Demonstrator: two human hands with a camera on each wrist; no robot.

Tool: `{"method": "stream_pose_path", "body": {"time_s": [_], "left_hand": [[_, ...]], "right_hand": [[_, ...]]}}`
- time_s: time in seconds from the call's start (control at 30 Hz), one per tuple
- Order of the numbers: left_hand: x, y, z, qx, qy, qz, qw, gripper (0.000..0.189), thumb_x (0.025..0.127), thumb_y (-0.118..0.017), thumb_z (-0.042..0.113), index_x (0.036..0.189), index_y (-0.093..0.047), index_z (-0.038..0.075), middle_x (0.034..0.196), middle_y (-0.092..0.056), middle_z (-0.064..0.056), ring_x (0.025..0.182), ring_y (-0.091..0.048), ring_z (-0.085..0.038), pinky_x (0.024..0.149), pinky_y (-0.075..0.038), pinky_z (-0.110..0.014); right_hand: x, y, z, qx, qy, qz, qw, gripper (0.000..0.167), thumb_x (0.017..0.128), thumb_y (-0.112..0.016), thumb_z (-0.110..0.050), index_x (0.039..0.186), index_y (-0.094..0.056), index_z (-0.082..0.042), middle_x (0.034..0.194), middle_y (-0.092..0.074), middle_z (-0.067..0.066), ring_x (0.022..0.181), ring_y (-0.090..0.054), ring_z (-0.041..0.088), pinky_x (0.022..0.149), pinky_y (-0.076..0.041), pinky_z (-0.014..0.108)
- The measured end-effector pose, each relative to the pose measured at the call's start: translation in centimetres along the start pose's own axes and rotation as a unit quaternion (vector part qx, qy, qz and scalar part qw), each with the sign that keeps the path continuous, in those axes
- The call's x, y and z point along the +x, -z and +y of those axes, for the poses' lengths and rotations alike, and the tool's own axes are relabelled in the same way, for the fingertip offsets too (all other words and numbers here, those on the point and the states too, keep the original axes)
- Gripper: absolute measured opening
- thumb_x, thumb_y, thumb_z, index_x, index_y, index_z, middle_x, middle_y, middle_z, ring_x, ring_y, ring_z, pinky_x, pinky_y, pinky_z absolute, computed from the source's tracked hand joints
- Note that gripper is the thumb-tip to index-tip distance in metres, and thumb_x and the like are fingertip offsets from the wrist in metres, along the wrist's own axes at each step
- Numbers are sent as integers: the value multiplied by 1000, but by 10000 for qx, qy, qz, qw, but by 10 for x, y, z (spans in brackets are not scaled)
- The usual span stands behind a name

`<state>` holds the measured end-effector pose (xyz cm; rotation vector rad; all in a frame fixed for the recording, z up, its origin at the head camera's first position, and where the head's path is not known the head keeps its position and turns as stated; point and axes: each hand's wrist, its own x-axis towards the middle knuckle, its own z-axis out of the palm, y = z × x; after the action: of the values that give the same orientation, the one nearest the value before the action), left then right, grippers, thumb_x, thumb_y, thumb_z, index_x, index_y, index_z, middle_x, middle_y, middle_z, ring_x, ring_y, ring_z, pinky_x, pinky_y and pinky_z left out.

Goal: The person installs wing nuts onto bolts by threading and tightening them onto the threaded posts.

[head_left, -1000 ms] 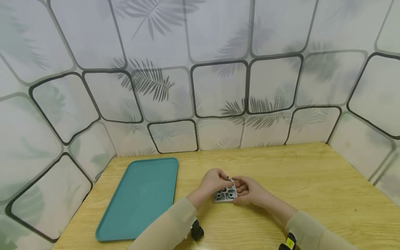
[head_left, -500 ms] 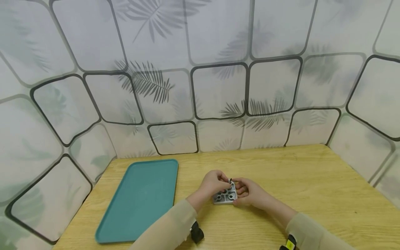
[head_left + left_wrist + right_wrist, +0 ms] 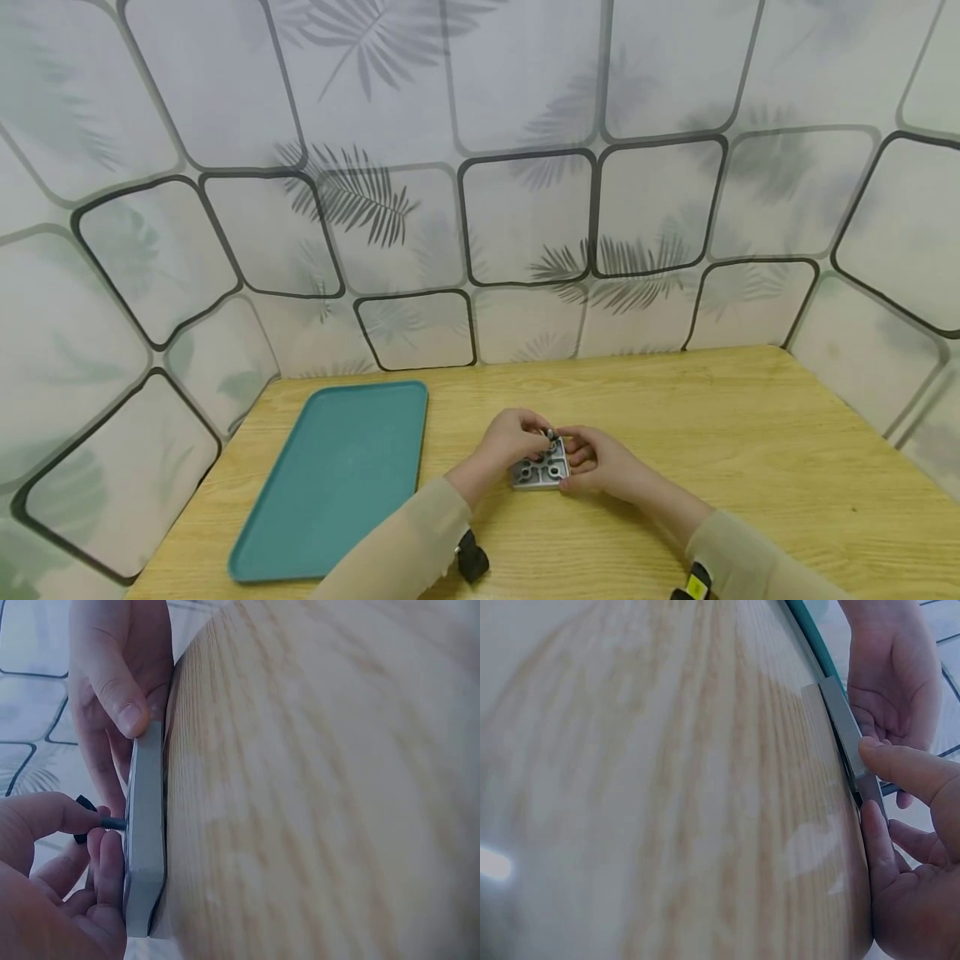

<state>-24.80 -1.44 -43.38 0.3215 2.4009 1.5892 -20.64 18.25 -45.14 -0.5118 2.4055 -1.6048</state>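
A square silver metal plate [image 3: 538, 481], with round bosses and recesses on its upper face, lies on the wooden table between the two hands. The left hand [image 3: 512, 435] reaches over its far part and pinches a screw with a dark, wide head [image 3: 112, 823] between thumb and fingers. In the left wrist view the screw's shaft meets the plate's face at a right angle. The right hand [image 3: 606, 460] grips the plate's right side, thumb at the near corner and fingers farther back. From the right wrist, the plate's long edge [image 3: 843, 720] shows beside the right thumb.
A teal rectangular tray [image 3: 337, 475] lies on the table [image 3: 735, 433] to the left of the plate. A patterned curtain [image 3: 525, 217] stands behind the table and along both sides. Dark straps with devices sit on both wrists.
The left fingers shift slightly around the screw, and its dark head shows at a different angle beside the fingertips. The plate and the right hand stay nearly in place.
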Motion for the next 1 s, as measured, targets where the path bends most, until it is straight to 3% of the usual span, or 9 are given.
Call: {"method": "stream_pose_path", "body": {"time_s": [0.17,0.33,0.67,1.0], "left_hand": [[0,0,0,-43,-16,-40,10000,21,85,-71,-4,105,-79,-2,78,-64,0,69,-61,-9,66,-60,-24],[1,-1,-1,87,-34,-36,9999,23,83,-75,-5,105,-79,2,72,-59,3,63,-56,-9,59,-52,-20],[-3,-1,1,76,231,222,9995,26,91,-86,28,102,-73,7,72,-60,1,62,-63,-11,63,-57,-26],[-3,-4,4,437,109,376,9983,27,89,-87,29,93,-70,8,74,-61,-1,59,-63,-12,57,-53,-24]], "right_hand": [[0,0,0,-4,-1,-21,10000,81,82,-87,0,149,-45,15,122,-58,22,102,-57,22,83,-56,19],[0,1,2,-9,-18,-57,10000,83,84,-87,-1,151,-42,16,123,-58,23,103,-57,22,83,-56,21],[1,2,5,-25,50,-33,10000,80,82,-88,-1,146,-43,18,121,-55,20,102,-55,21,84,-56,23],[1,1,5,-69,50,-49,10000,78,82,-89,-4,144,-46,16,121,-54,20,102,-54,21,83,-54,19]]}}
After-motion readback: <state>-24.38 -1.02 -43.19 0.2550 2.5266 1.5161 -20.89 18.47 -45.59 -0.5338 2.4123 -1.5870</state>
